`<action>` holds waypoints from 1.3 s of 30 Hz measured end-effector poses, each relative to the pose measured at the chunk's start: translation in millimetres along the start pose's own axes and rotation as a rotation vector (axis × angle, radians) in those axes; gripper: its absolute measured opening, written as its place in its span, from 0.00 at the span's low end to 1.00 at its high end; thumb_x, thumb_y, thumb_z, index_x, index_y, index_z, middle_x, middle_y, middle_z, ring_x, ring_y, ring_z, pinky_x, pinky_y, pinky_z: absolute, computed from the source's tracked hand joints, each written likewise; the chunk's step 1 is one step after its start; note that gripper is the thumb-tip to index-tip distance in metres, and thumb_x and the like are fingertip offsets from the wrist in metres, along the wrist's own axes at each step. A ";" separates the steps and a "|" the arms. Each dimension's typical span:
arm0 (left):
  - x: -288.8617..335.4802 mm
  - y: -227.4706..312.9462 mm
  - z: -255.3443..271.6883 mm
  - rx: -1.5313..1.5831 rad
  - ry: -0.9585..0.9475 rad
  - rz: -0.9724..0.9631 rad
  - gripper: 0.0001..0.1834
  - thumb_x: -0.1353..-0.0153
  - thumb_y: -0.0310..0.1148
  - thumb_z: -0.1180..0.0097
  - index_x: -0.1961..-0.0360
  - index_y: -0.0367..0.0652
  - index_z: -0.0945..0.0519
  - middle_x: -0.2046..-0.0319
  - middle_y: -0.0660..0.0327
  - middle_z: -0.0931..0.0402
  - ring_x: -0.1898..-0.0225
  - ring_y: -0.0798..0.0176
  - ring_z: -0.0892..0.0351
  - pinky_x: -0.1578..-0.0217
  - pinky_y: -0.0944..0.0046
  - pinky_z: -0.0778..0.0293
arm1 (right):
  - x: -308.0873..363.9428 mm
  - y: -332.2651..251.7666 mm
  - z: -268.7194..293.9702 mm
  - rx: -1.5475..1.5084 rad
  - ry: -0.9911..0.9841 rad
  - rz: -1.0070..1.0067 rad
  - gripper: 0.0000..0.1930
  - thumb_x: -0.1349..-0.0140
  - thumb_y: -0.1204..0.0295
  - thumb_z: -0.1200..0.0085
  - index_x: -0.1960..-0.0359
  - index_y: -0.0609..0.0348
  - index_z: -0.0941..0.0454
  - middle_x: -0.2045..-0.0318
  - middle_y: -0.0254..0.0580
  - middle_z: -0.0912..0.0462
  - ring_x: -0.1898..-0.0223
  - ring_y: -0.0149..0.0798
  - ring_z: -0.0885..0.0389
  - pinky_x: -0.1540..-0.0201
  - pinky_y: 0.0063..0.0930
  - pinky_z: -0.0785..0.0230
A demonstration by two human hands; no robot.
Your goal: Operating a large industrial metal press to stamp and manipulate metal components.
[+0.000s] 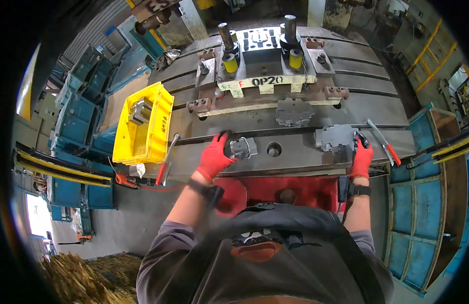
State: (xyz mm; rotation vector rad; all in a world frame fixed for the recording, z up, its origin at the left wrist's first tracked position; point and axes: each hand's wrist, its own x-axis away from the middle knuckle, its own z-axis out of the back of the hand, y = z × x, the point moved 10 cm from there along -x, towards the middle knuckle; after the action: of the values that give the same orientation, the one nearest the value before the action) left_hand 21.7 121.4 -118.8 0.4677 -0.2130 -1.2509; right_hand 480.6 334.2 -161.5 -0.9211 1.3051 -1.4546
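Observation:
My left hand [214,157], in a red glove with dark fingertips, is closed on the left end of a small formed sheet-metal part [243,148] near the front edge of the press bed. Toward the right, my right hand [363,156], gloved the same way, pinches the right edge of flat grey metal blanks [336,138] with notched outlines. How many blanks lie there I cannot make out. Another notched metal blank [294,112] rests farther back. Beyond it stands a press die [265,73] with dark guide posts and yellow collars.
At the left, a yellow plastic bin [167,109] contains several metal parts. Red-handled tongs [167,159] lie beside it, and another red-handled tool [384,142] lies at far right. The slotted bed [366,109] has a round hole [274,149]. Blue crates [75,124] stand left.

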 end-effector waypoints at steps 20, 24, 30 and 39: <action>-2.5 15.9 -24.4 0.001 -0.280 -0.145 0.42 0.60 0.40 0.33 0.40 0.55 0.36 0.40 0.51 0.40 0.47 0.45 0.31 0.51 0.54 0.30 | -22.7 -37.7 -56.3 -0.055 -0.190 -0.027 0.08 0.46 0.76 0.43 0.64 0.63 0.20 0.73 0.29 0.20 0.73 0.23 0.28 0.70 0.19 0.35; -2.6 6.6 -26.4 -0.029 -0.323 -0.083 0.43 0.61 0.35 0.33 0.40 0.53 0.37 0.39 0.50 0.41 0.47 0.44 0.32 0.50 0.54 0.31 | -22.9 -30.5 -48.4 0.042 -0.177 0.015 0.09 0.45 0.76 0.44 0.62 0.64 0.21 0.72 0.29 0.20 0.71 0.23 0.28 0.68 0.18 0.35; -3.1 8.4 -20.7 -0.032 -0.252 -0.084 0.42 0.59 0.39 0.33 0.40 0.52 0.37 0.41 0.51 0.39 0.46 0.46 0.32 0.50 0.54 0.30 | -15.9 -26.0 -38.0 -0.137 -0.147 0.011 0.09 0.44 0.77 0.45 0.61 0.64 0.21 0.69 0.31 0.20 0.69 0.23 0.27 0.65 0.18 0.35; -22.4 70.6 15.3 0.116 -0.134 -0.188 0.43 0.60 0.34 0.32 0.40 0.47 0.37 0.43 0.51 0.37 0.46 0.47 0.32 0.50 0.57 0.32 | -15.0 16.5 -23.3 -0.452 -0.070 -0.228 0.09 0.43 0.75 0.46 0.60 0.61 0.22 0.68 0.33 0.21 0.69 0.27 0.25 0.66 0.21 0.30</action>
State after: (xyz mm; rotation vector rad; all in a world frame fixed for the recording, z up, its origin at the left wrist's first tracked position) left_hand 69.4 155.9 -71.2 0.5126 -0.3632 -1.4612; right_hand 465.1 355.3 -180.5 -1.4422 1.5473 -1.3004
